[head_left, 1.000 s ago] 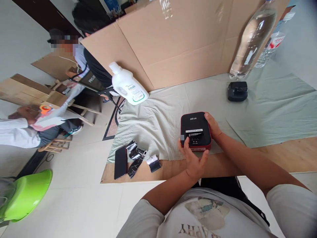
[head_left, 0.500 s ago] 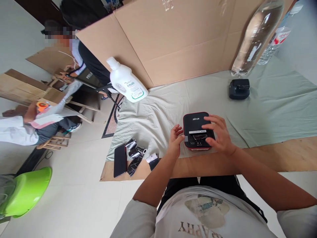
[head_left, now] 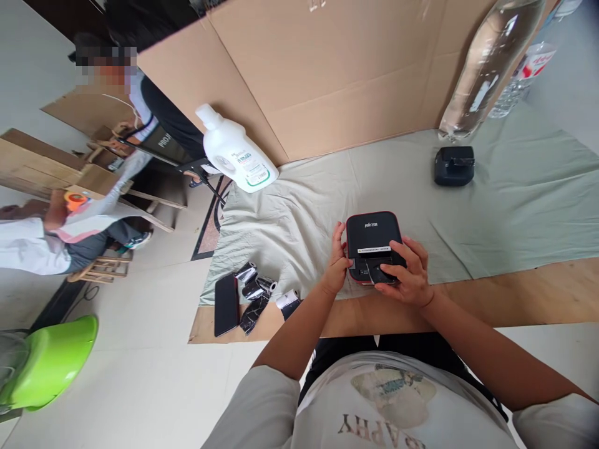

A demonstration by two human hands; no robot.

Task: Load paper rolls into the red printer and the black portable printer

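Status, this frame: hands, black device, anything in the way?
Left hand at left edge of black device. Right hand over its lower right, at black strip. Device resting on cloth. Black rolls off left, out of the way.

A black, red-edged device point(head_left: 369, 232) lies flat on the desk point(head_left: 524, 288), a dark strip point(head_left: 375, 274) at its six o'clock end.
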